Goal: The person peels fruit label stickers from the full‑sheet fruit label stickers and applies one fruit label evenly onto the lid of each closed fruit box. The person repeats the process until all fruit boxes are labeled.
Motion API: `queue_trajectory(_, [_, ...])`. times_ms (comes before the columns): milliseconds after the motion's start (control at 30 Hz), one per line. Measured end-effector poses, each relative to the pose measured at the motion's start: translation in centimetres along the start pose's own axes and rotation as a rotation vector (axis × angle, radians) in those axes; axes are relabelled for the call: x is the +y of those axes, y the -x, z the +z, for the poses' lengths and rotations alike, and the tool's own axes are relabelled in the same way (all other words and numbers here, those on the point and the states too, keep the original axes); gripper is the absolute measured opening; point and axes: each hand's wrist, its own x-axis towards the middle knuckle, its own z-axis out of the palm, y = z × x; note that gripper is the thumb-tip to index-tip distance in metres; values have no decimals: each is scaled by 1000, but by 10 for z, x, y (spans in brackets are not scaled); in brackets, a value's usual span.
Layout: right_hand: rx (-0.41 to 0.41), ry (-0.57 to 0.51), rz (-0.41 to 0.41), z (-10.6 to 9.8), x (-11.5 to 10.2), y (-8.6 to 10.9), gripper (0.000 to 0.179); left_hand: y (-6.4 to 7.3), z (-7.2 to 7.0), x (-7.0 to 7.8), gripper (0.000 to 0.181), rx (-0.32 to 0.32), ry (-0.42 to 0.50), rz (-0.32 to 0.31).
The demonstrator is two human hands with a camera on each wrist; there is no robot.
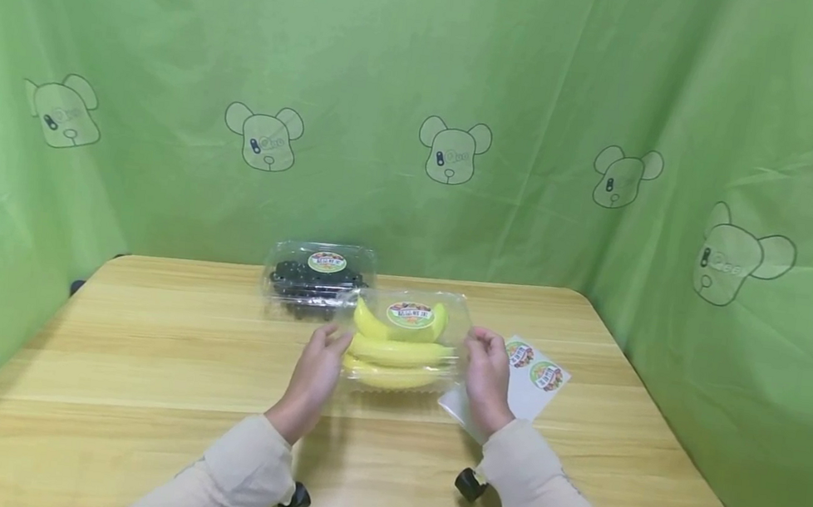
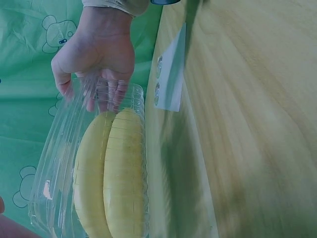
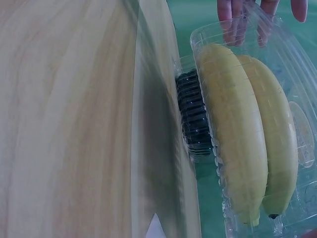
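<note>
A clear plastic clamshell box holds several yellow bananas and bears a round colourful sticker on its lid. My left hand grips its left end, thumb on the upper side. At the opposite end my right hand holds it; in the left wrist view that right hand has its fingers around the end wall. Both wrist views show the box raised over the table, tilted, with a shadow below. Fingers of the left hand show through the plastic in the right wrist view.
Behind and to the left stands a second clear clamshell with dark fruit and a matching sticker. A white sticker sheet lies beside and partly under my right hand. Green curtains enclose the wooden table.
</note>
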Motion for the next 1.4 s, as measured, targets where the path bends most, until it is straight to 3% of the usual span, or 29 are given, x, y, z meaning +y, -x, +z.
queue_trajectory(633, [55,6,-38,-11,-7,-12,44,-13,11,14,56,2,-14,12])
queue_trajectory(1033, [87,75,-23,-20,-6,-24,43,-23,18,20,57,-36,60,6])
queue_trajectory(1400, [95,107,-12,-23,0,-29,45,-29,20,18,58,-41,87,-4])
